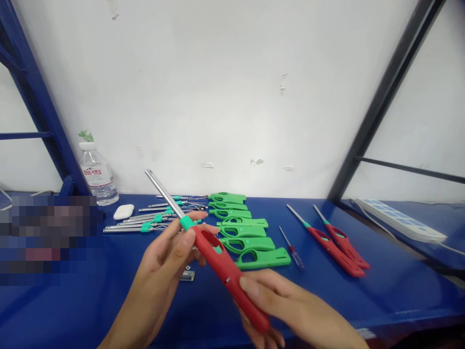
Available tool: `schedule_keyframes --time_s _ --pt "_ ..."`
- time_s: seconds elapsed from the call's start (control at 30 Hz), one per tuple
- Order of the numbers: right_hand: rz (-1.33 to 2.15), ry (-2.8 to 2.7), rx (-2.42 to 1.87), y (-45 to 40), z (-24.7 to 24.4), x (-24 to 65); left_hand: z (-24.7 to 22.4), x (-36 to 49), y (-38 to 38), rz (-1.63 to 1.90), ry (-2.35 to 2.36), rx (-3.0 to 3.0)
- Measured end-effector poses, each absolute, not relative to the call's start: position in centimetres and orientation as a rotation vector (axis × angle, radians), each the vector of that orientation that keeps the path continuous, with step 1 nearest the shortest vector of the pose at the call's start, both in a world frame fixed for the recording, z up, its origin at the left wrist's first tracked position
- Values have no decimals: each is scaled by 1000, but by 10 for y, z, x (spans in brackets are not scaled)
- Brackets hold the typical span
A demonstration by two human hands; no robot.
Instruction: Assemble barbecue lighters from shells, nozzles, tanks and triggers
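Here at the front, the right hand (290, 300) has its grip closed round the lower handle of a red lighter (225, 271), thumb on top, fingers curled beneath. Up the same lighter, the left hand (170, 266) is clasping it too, thumb pressed near the teal collar (186, 222). So both grips are on it, and the lighter is tilted above the table (203, 320), its silver tube (163, 191) pointing up and to the left.

Just beyond the left hand, a small clear-ended piece (187, 276) lies on the table, partly hidden. Behind the lighter, there's a column of green handles (254, 243), lying flat, loops to the left. To their left, metal rods (125, 228) with teal collars and thin wires lie roughly side by side, some covered by the left hand.

Over to the right of the green handles lies a screwdriver (296, 256), and past it a pair of red lighters (336, 252), touching, tubes aimed away. A white power strip (403, 220) sits at far right, beyond the dark post (385, 97).

Back left, a white case (124, 212) lies near a water bottle (97, 177) standing upright by the blue post (36, 82). Pixelation hides whatever is beside them. Behind it all: the scuffed white wall (218, 97).
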State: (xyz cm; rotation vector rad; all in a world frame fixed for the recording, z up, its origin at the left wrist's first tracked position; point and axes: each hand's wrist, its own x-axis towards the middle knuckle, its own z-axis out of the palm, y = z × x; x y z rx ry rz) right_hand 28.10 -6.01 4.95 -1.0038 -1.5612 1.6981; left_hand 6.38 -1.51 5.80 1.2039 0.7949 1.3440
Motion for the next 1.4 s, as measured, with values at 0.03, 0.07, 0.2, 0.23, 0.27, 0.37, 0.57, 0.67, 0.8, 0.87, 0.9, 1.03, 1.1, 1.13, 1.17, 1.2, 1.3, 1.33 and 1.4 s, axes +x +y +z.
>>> schedule_keyframes --time_s 0.03,0.07,0.2,0.23,0.27,0.37,0.57,0.67,0.8,0.87,0.9,1.03,1.1,1.13,1.17,1.2,1.3,1.33,1.4 --pt "1681 -1567 -1021 -60 52 281 58 62 -14 1345 792 1224" --pt "1644 -1559 -1035 -60 54 281 58 61 -14 1340 798 1251" --pt "1441 -1511 -987 -62 64 284 57 64 -11 1295 866 1311" --pt "1444 -1519 -956 -64 66 284 56 66 -10 1275 871 1308" --pt "1477 -1528 -931 -66 68 284 56 69 -10 1249 874 1297" --pt "1645 -1503 -930 -72 72 282 55 76 -10 1200 893 1251" --pt "1775 -1506 -740 -69 74 274 50 81 -10 1216 836 1111" --pt "1726 -1423 -758 -68 65 268 47 84 -10 1196 791 1029" --pt "1541 -1438 -823 -69 52 260 44 87 -9 1148 747 1005" --pt "1365 -1555 -860 -69 50 257 44 86 -9 1112 725 1020" --pt "1278 -1601 -875 -69 49 255 43 86 -9 1099 718 1030" --pt "1122 -1655 -911 -68 45 250 40 85 -9 1053 723 1022" --pt "1133 -1648 -942 -68 41 249 37 86 -8 1050 741 989" --pt "1141 -1645 -950 -68 40 248 35 87 -7 1055 748 979" --pt "1143 -1644 -945 -68 40 248 34 87 -7 1062 750 974" --pt "1139 -1643 -930 -68 41 247 33 88 -7 1068 749 977" --pt "1124 -1609 -895 -66 47 246 34 87 -7 1065 740 1002" --pt "1134 -1571 -888 -66 50 247 35 86 -7 1050 729 1010" --pt "1160 -1449 -870 -66 56 252 36 84 -7 1007 698 1025"
